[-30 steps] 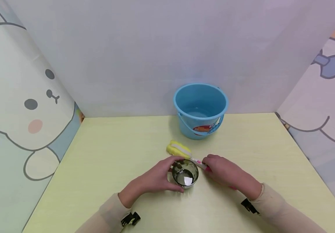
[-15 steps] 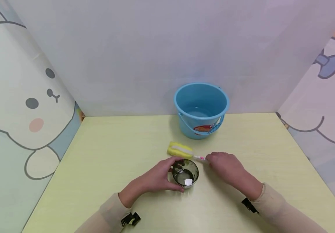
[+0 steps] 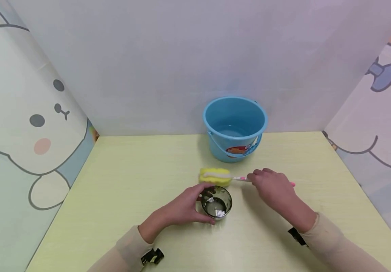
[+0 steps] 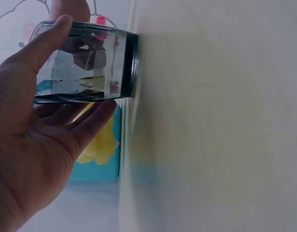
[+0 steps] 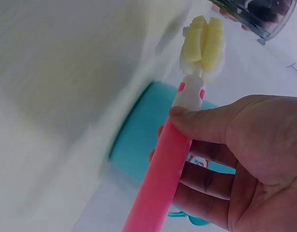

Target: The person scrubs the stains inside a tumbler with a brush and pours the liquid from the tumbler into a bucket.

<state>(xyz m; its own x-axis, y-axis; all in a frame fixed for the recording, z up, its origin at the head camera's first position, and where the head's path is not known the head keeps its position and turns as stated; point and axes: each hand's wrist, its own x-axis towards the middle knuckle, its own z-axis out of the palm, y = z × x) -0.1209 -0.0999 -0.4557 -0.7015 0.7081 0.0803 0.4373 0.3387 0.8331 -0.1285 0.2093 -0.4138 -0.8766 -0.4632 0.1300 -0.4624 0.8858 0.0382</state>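
Note:
A dark, see-through glass cup [image 3: 217, 204] stands upright on the table, its mouth facing up. Around its side curl the thumb and fingers of my left hand [image 3: 185, 206]. In my right hand [image 3: 273, 189] is a cup brush with a yellow sponge head [image 3: 215, 176] and a pink handle [image 5: 160, 179]. Thumb and fingers grip that handle near its white neck [image 5: 189, 94]. The sponge head is just beyond the glass's far rim in the head view, and the left wrist view shows its yellow behind my left fingers [image 4: 97, 125].
A light blue bucket [image 3: 220, 145] with a lowered handle stands at the back of the pale yellow table [image 3: 131, 170], against the grey-white back wall [image 3: 168, 68]. Cartoon-printed panels [image 3: 42, 166] rise along both sides.
My right hand has raised the brush and drawn it right and away from me. The brush has swung from slanting to lying nearly crosswise. Left hand and glass have stayed put.

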